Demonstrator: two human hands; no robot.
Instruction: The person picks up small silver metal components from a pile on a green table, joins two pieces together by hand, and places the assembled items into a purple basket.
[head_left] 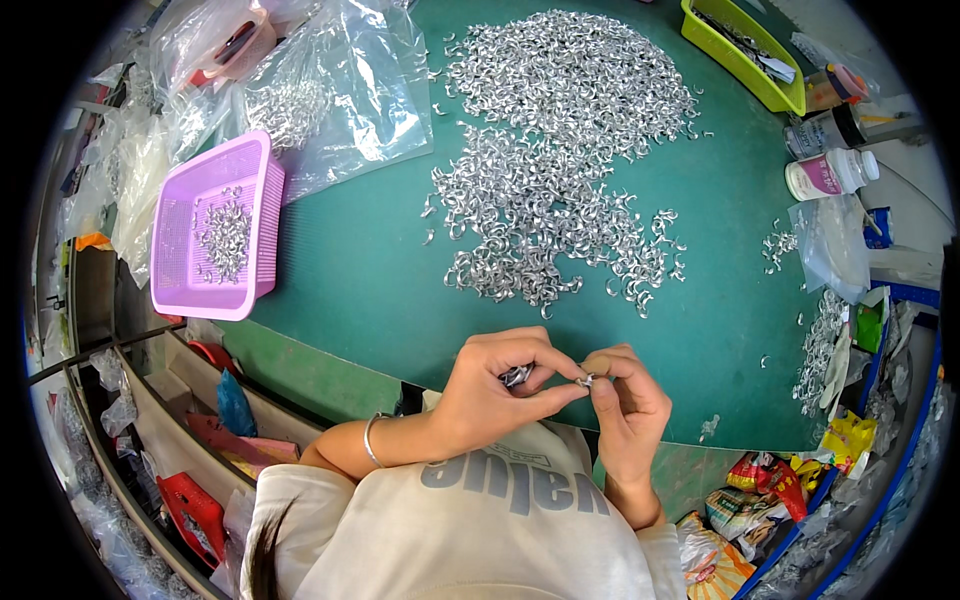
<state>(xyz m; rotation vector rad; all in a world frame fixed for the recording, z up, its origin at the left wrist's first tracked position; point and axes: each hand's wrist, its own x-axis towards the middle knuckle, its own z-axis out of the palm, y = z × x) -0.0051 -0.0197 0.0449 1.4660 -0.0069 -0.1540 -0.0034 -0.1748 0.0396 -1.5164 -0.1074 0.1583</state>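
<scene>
Caution: the small metal piece (pixel 586 380) sits at the meeting fingertips of both hands, in front of the torso and close to the near edge of the tabletop (pixel 350 290). If the pinch slackens or the two hands push unevenly, the piece could spring out and drop over that edge; its small size and curved, shiny form probably make it prone to slip. A second risk lies in the left hand (pixel 495 385): a cluster of silver pieces (pixel 516 376) is tucked behind the pinch, and opening the curled fingers too far could spill it. A dropped piece could also become hard to single out if it lands in the large heap (pixel 570 85) or the adjoining lower heap (pixel 520 220), both made up of similar curved silver parts. The purple basket (pixel 270 200), at the left, holds a further batch and stands well apart from the hands. State of the fingers: on the left hand, thumb and index finger are closed to a narrow pinch on the piece, with the remaining fingers curled around the cluster. On the right hand (pixel 628 405), thumb and index finger are likewise nearly together and bear on the same piece from the opposite side. The fingertips partly cover the piece, so its exact orientation cannot be determined.
</scene>
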